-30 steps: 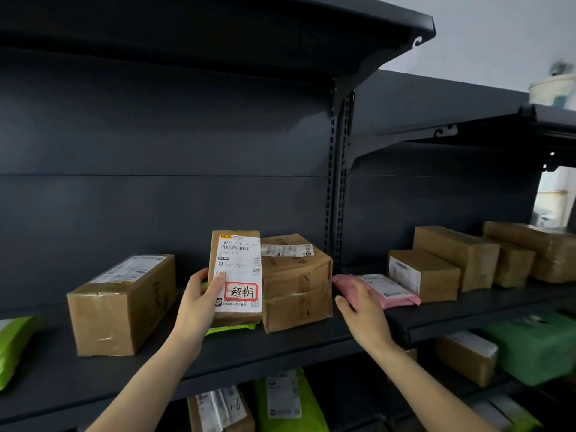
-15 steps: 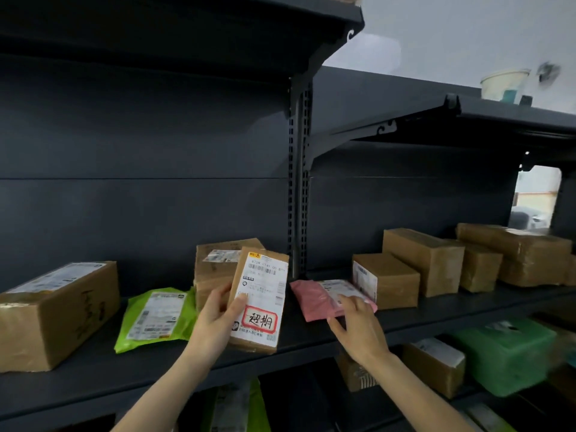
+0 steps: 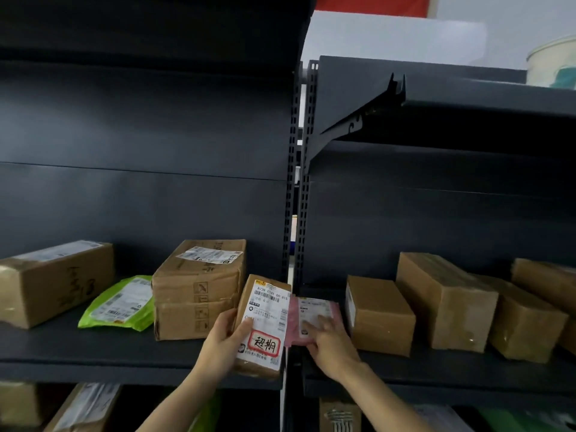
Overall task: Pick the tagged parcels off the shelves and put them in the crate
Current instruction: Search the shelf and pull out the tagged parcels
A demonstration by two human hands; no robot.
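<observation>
One wide-angle view looks out from the person's head, straight at the dark shelving (image 3: 140,198) and slightly down, from close by. The slotted upright (image 3: 300,182) stands at centre. The left hand (image 3: 223,344), gripping a tagged parcel (image 3: 265,322), and the right hand (image 3: 332,342) enter from the near bottom edge.

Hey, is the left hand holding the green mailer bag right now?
No, the left hand grips the small brown parcel with the red-framed tag, while the green mailer bag lies on the shelf.
</observation>
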